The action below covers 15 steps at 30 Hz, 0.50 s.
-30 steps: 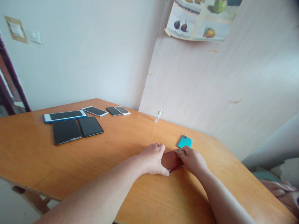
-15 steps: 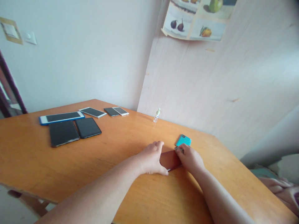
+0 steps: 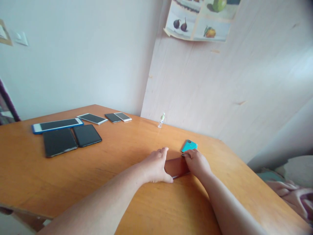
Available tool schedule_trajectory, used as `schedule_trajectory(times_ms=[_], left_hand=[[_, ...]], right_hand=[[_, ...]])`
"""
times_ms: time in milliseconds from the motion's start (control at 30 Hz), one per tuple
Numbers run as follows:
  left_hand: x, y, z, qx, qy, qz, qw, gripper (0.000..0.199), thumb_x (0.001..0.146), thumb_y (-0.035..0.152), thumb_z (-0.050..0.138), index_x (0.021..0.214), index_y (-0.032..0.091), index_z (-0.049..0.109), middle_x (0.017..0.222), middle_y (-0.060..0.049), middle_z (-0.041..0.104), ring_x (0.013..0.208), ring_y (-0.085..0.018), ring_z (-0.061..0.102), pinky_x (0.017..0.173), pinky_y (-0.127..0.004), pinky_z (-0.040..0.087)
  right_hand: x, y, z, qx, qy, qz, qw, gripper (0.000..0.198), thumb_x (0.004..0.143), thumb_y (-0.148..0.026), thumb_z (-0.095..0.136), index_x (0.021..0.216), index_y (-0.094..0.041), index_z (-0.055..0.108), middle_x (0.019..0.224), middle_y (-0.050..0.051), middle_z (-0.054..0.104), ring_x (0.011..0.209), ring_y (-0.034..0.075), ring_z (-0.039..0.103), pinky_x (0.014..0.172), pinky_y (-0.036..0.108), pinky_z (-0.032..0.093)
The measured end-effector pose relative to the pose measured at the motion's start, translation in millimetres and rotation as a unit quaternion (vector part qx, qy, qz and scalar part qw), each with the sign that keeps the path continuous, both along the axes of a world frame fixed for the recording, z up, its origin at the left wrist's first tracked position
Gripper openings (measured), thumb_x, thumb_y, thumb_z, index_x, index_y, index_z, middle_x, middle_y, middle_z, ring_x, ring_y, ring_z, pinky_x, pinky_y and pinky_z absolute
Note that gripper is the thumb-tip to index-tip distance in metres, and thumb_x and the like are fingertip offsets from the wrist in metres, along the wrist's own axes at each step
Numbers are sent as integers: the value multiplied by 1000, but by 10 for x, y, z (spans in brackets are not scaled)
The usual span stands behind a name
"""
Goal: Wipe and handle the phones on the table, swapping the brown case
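Note:
A phone (image 3: 176,166) with a dark, reddish-brown glossy face lies on the wooden table (image 3: 156,209) between my hands. Around its left end is my left hand (image 3: 157,165), thumb at the near corner and fingers at the far side, holding it. My right hand (image 3: 197,163) is closed in a pinch over the phone's right end; a small pale, shiny bit shows at the fingertips, too small to name. Just beyond those fingers lies a turquoise phone (image 3: 189,146), back up, with its camera block at the upper left.
At the table's left lie a blue-cased white phone (image 3: 58,124), two black phones (image 3: 60,142) (image 3: 87,135), a white phone (image 3: 93,118), and a dark phone (image 3: 112,117) beside a smaller white one (image 3: 123,117). A small clear bottle (image 3: 161,120) stands near the back edge, by the wall.
The whole view has shifted slightly, so the table items sit a little further left. Both hands keep nearly the same hold at the reddish-brown phone.

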<state>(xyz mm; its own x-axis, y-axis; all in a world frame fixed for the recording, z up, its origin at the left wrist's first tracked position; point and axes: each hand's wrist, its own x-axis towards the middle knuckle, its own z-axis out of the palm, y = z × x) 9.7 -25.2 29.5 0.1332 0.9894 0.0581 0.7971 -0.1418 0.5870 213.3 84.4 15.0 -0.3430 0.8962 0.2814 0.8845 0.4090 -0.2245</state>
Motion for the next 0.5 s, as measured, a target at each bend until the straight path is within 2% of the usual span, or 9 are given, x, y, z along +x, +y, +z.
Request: schedule_trajectory(times_ms=[67,133,233,300,367,500], left_hand=[[-1,7,-20,8,-5,5,1000,120,50,50,81,148,17,21,146,-19,42,134,-35,41,108,-40,37],[-3,17,-46,22,-10,4,1000,121,49,49,81,149,17,20,147,-18,39,134,-34,41,107,-39,38],[-11,31,-73,42,-22,-5,999,123,50,48,80,150,16,16,147,-18,39,131,-34,44,106,-39,40],[-16,33,-72,43,-24,-6,999,124,50,47,80,150,16,15,146,-18,40,131,-34,45,106,-39,40],[-17,29,-61,29,-21,-4,999,124,49,49,81,150,16,16,145,-18,41,131,-34,44,105,-39,40],[-10,13,-37,11,-14,2,1000,123,49,52,80,150,17,19,142,-17,46,132,-35,43,101,-39,43]], right_hand=[[-45,-82,8,1,4,32,999,25,90,-23,48,97,-23,73,97,8,69,95,21,60,83,31,41],[-194,-274,33,-8,18,116,993,24,89,-21,50,98,-25,72,95,4,71,96,20,60,84,30,41],[-424,-541,80,-37,44,258,964,29,87,-14,49,99,-28,71,94,-1,73,89,15,61,84,27,41],[-455,-561,91,-45,48,289,955,32,86,-11,48,100,-27,72,94,0,73,88,15,62,84,27,41],[-356,-432,75,-36,43,242,969,31,85,-12,49,98,-25,73,94,2,72,90,17,62,85,28,42],[-12,-77,20,-5,13,57,998,27,86,-17,48,92,-21,74,94,7,70,89,20,62,80,30,43]])
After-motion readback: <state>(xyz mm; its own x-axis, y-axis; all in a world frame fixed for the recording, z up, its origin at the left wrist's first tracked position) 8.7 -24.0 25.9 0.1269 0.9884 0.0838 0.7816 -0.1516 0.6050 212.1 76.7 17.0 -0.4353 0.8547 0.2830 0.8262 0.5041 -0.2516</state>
